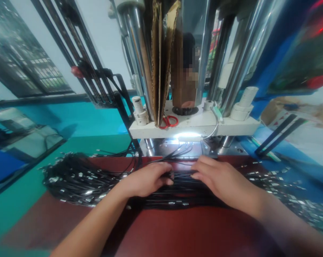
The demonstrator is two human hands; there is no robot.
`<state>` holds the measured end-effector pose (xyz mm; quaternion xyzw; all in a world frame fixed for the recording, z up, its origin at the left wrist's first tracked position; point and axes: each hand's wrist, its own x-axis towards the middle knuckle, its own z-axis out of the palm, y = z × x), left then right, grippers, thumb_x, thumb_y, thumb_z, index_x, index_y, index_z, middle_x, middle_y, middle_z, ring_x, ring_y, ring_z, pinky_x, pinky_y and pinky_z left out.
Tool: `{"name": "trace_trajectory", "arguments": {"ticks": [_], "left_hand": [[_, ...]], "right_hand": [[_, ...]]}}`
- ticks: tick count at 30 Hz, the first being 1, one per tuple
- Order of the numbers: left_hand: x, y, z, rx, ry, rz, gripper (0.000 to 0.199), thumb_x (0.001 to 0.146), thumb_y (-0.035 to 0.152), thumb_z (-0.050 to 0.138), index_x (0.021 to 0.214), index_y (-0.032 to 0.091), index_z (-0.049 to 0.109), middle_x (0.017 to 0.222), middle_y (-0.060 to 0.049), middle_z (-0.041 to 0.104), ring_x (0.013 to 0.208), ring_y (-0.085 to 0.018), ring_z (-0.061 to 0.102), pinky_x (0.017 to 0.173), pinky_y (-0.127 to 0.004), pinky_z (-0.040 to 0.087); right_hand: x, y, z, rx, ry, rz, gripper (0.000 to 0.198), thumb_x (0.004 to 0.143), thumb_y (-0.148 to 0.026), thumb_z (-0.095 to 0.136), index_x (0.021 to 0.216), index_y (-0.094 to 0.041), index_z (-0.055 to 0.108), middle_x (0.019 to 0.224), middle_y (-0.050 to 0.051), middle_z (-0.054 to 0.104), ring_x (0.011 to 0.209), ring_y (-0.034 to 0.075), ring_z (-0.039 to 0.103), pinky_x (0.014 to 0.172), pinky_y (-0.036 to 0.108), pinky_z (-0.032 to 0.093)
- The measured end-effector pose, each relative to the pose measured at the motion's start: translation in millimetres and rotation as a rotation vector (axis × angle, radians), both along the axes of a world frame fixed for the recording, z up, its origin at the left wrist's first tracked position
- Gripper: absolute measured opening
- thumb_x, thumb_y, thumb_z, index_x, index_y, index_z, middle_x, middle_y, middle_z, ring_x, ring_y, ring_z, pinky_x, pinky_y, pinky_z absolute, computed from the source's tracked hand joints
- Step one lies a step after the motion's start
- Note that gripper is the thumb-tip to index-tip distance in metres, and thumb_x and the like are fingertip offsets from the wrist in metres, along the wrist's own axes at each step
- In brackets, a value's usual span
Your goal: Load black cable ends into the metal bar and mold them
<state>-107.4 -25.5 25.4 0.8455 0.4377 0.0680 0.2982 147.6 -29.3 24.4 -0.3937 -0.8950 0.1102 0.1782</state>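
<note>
Both hands are at the cables (183, 198), which lie in a thick black bundle across the red mat (193, 232), directly in front of the press (193, 130). My left hand (150, 180) rests over the bundle from the left, fingers bent, thumb close beneath them; the opening is narrow. My right hand (217, 178) faces it from the other side, fingers and thumb likewise nearly together. Fingertips of both are at the upper edge of the bundle, with a short stretch of cable visible between them. I cannot tell whether either hand has a cable pinched.

The bundle fans out at both ends, showing many silver tips; the left end lies near the green table (14, 217), the right end extends past my right forearm. A few loose wires (179, 151) sit just beyond my fingers, under the lit gap of the press. On its white plate I record red-handled scissors (168, 121), beside upright cardboard (156, 67). A threaded bolt (248, 98) stands toward the plate's right end, another (138, 105) toward its left.
</note>
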Motion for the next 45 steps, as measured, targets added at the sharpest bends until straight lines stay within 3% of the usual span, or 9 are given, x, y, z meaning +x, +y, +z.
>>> {"name": "trace_trajectory", "arguments": {"ticks": [8, 13, 16, 22, 28, 34, 36, 41, 45], "left_hand": [[-1.7, 1.7, 0.4, 0.016, -0.011, -0.04, 0.017, 0.094, 0.03, 0.048, 0.082, 0.019, 0.052, 0.086, -0.001, 0.058, 0.078, -0.015, 0.052, 0.071, -0.028, 0.037], [-3.3, 2.0, 1.8, -0.009, 0.014, -0.029, 0.021, 0.095, 0.033, 0.044, 0.08, 0.019, 0.05, 0.083, 0.0, 0.057, 0.077, -0.015, 0.052, 0.07, -0.028, 0.036], [-4.6, 2.5, 3.7, -0.048, -0.007, -0.024, 0.02, 0.095, 0.033, 0.044, 0.083, 0.02, 0.052, 0.084, 0.0, 0.058, 0.078, -0.015, 0.053, 0.07, -0.028, 0.037], [-6.9, 5.0, 5.1, -0.095, -0.024, -0.048, 0.022, 0.077, 0.029, 0.071, 0.089, 0.02, 0.055, 0.088, 0.002, 0.06, 0.081, -0.016, 0.054, 0.07, -0.027, 0.039], [-10.2, 5.1, 3.7, -0.135, -0.095, -0.041, 0.011, 0.086, 0.027, 0.059, 0.095, 0.02, 0.059, 0.094, 0.0, 0.062, 0.085, -0.017, 0.056, 0.075, -0.028, 0.04], [-17.5, 8.7, 5.5, -0.286, -0.254, -0.018, 0.017, 0.088, 0.033, 0.056, 0.098, 0.02, 0.059, 0.087, 0.0, 0.06, 0.079, -0.015, 0.054, 0.072, -0.027, 0.041], [-20.4, 10.9, 3.7, -0.378, -0.352, 0.016, 0.02, 0.087, 0.036, 0.057, 0.097, 0.019, 0.058, 0.079, 0.001, 0.057, 0.074, -0.014, 0.052, 0.069, -0.026, 0.04], [-25.6, 16.9, -4.5, -0.524, -0.564, 0.052, 0.023, 0.086, 0.036, 0.059, 0.094, 0.015, 0.056, 0.065, 0.004, 0.051, 0.061, -0.01, 0.043, 0.065, -0.025, 0.035], [-26.3, 18.4, -7.9, -0.552, -0.632, 0.022, 0.02, 0.086, 0.033, 0.06, 0.09, 0.014, 0.057, 0.062, 0.004, 0.05, 0.059, -0.009, 0.041, 0.062, -0.024, 0.032]], "right_hand": [[0.7, 3.0, -2.5, -0.218, -0.035, 0.004, 0.007, 0.086, -0.027, 0.065, 0.089, -0.021, 0.068, 0.085, 0.003, 0.065, 0.075, 0.018, 0.06, 0.068, 0.027, 0.045], [-1.0, 4.4, -6.5, -0.261, -0.057, 0.006, 0.011, 0.087, -0.027, 0.063, 0.081, -0.019, 0.068, 0.082, 0.003, 0.064, 0.074, 0.018, 0.06, 0.068, 0.028, 0.045], [-1.0, 3.0, -4.7, -0.233, -0.057, 0.022, 0.014, 0.09, -0.027, 0.058, 0.084, -0.019, 0.067, 0.085, 0.005, 0.064, 0.078, 0.019, 0.061, 0.071, 0.029, 0.047], [-2.1, 0.7, -3.7, -0.159, -0.056, -0.006, 0.019, 0.095, -0.029, 0.05, 0.103, -0.018, 0.064, 0.106, 0.01, 0.065, 0.101, 0.025, 0.058, 0.089, 0.038, 0.045], [1.2, 1.1, -10.8, -0.165, 0.004, 0.011, 0.019, 0.095, -0.033, 0.051, 0.105, -0.023, 0.064, 0.103, 0.005, 0.068, 0.097, 0.023, 0.061, 0.089, 0.036, 0.046], [-11.9, -4.7, -12.5, -0.014, -0.077, -0.081, 0.038, 0.085, -0.05, 0.062, 0.111, -0.022, 0.06, 0.109, 0.008, 0.066, 0.099, 0.028, 0.062, 0.084, 0.04, 0.048], [-19.5, -7.6, -12.9, 0.067, -0.107, -0.133, 0.037, 0.086, -0.045, 0.062, 0.113, -0.02, 0.058, 0.102, 0.008, 0.067, 0.094, 0.027, 0.062, 0.08, 0.039, 0.048], [-6.0, -11.8, -10.7, 0.228, -0.292, -0.294, 0.041, 0.081, -0.007, 0.051, 0.121, -0.017, 0.052, 0.099, 0.009, 0.065, 0.083, 0.025, 0.062, 0.068, 0.034, 0.044], [36.7, -13.1, 11.5, 0.259, -0.394, -0.435, 0.024, 0.082, -0.003, 0.046, 0.093, -0.019, 0.06, 0.085, 0.007, 0.064, 0.075, 0.024, 0.06, 0.067, 0.034, 0.038]]}}
